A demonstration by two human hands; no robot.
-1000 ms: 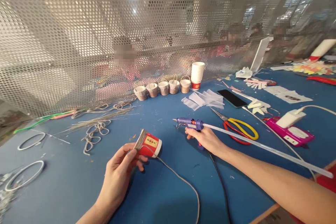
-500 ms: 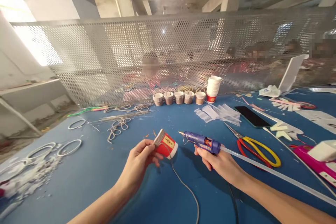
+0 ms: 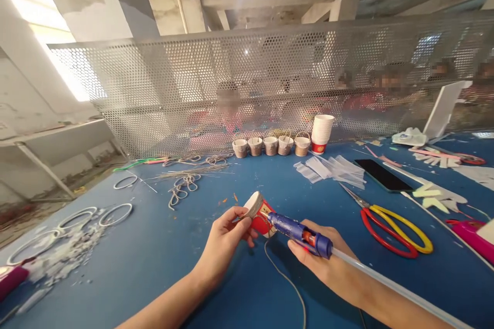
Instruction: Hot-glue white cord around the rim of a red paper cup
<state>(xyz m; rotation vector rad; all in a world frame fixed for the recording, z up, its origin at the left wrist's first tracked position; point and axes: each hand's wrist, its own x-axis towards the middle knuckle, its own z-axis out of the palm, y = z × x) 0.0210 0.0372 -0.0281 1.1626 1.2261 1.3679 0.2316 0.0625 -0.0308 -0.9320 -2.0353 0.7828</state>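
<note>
A red and white paper cup, tilted on its side, is pinched in my left hand. Grey cord wraps round the cup near its rim, and the cord's loose tail trails down over the table. My right hand is closed around a blue hot glue gun with a long clear glue stick coming out of its back. The gun's tip is at the cup's side by the cord; whether it touches is too small to tell.
Several cord-wrapped little buckets stand in a row beside a stack of paper cups. Scissors, a phone and clear strips lie right. Cord bundles and white rings lie left. A perforated metal screen stands behind.
The glue gun has come from beside the cup to its side near the cord. The cup is turned, showing more of its opening. The whole view has shifted slightly.
</note>
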